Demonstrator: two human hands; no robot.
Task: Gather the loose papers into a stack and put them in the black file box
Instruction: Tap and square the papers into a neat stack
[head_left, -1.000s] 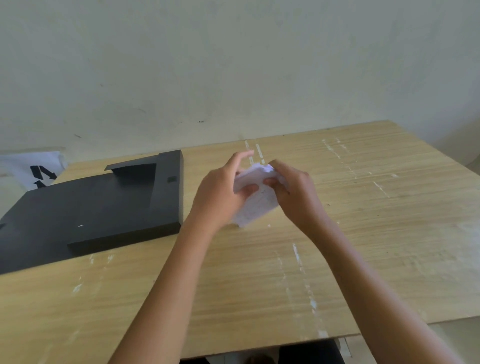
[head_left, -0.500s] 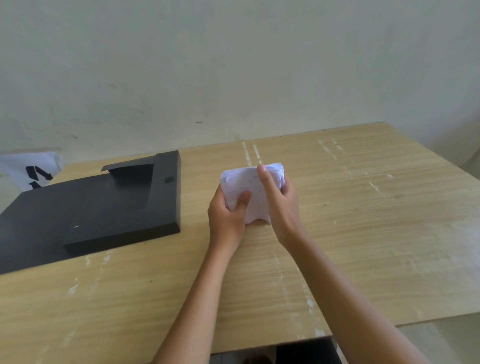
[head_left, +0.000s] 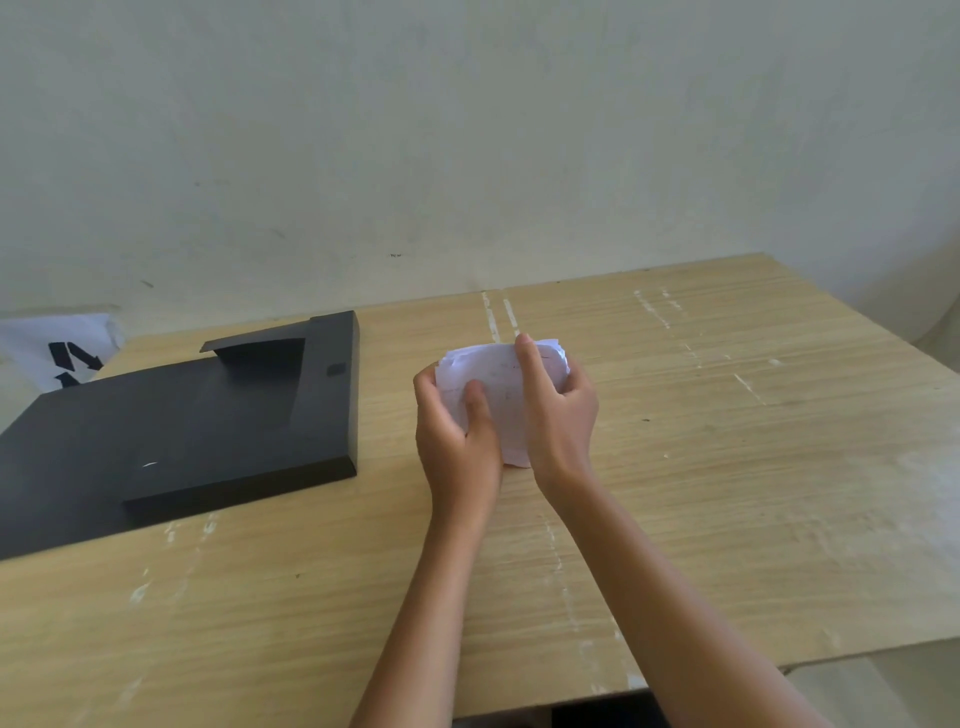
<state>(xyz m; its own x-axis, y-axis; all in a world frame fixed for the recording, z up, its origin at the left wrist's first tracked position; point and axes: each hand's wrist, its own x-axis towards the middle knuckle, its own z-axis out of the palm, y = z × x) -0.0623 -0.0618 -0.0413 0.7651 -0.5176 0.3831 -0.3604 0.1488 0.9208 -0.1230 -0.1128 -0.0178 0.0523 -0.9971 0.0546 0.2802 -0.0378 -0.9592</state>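
A small stack of white papers (head_left: 497, 384) stands on edge on the wooden table, held between both hands near the table's middle. My left hand (head_left: 454, 436) grips its left side with the thumb across the front. My right hand (head_left: 558, 410) holds the right side, its thumb lying over the top of the sheets. The black file box (head_left: 218, 415) lies on the table to the left of the hands, its open side facing up, a short gap from my left hand.
The wooden table (head_left: 727, 467) carries white scuff lines and ends at a front edge close to my body. A white sheet with black arrow marks (head_left: 62, 353) leans by the wall behind the box. A plain wall stands behind the table.
The papers went from a loose, tilted bundle between my fingers to a squared stack upright on the table. Both hands shifted to grip its sides, and the stack stays in place.
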